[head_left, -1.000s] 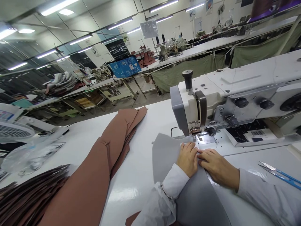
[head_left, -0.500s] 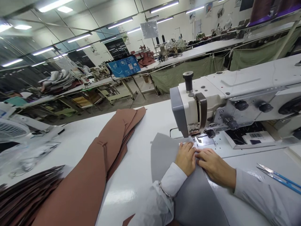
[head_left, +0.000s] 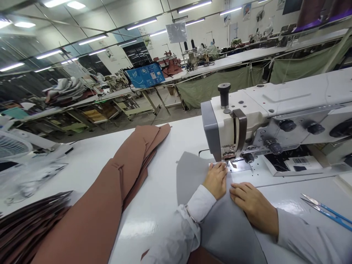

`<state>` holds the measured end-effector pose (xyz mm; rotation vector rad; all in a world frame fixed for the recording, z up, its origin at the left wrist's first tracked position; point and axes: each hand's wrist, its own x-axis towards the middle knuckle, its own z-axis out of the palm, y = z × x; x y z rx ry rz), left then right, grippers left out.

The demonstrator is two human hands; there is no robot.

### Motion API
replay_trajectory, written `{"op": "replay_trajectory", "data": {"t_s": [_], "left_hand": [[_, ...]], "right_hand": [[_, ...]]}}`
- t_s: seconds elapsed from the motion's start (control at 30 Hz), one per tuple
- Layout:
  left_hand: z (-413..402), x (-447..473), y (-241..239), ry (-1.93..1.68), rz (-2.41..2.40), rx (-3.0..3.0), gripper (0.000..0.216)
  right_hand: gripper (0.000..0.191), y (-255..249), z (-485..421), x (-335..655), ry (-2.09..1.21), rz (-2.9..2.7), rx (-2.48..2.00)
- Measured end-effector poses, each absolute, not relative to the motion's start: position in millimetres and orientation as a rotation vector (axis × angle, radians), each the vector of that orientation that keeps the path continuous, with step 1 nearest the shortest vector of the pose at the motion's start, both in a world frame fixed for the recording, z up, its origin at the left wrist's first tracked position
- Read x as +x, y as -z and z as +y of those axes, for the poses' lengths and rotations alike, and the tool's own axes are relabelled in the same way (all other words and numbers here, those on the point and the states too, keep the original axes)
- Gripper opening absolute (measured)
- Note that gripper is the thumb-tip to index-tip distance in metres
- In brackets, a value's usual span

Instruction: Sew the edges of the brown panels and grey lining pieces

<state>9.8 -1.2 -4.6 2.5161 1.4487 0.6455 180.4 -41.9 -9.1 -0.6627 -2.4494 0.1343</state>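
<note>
A grey fabric panel point(head_left: 192, 172) lies on the white table and runs under the presser foot point(head_left: 228, 157) of a white sewing machine point(head_left: 275, 106). My left hand point(head_left: 217, 179) rests on the grey panel, fingertips right at the presser foot, fingers curled and pressing down. Just behind and to the right, my right hand point(head_left: 251, 203) lies on the panel's right edge with its fingers together, holding the fabric flat. Both wrists are in white sleeves.
A long stack of reddish-brown fabric pieces point(head_left: 110, 194) lies to the left, with darker pieces point(head_left: 24, 231) at the lower left. Blue-handled scissors point(head_left: 324, 209) lie at the right. A fan point(head_left: 13, 145) and clear plastic point(head_left: 33, 176) sit far left. Other work tables stand behind.
My left hand has slid forward up to the presser foot with the grey panel. My right hand has dropped back, so the two hands have come apart.
</note>
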Motion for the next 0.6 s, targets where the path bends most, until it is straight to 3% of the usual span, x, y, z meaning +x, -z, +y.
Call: {"op": "replay_trajectory", "data": {"t_s": [0.4, 0.6], "left_hand": [[35.0, 9.2, 5.8, -0.363, 1.626, 2.539, 0.03], [38.1, 8.9, 7.5, -0.353, 1.65, 2.589, 0.026]], "right_hand": [[0.024, 8.9, -8.1, 177.6, -0.166, -2.481, -0.718], [0.033, 3.0, -21.9, 188.6, -0.115, -2.5, -0.767]]}}
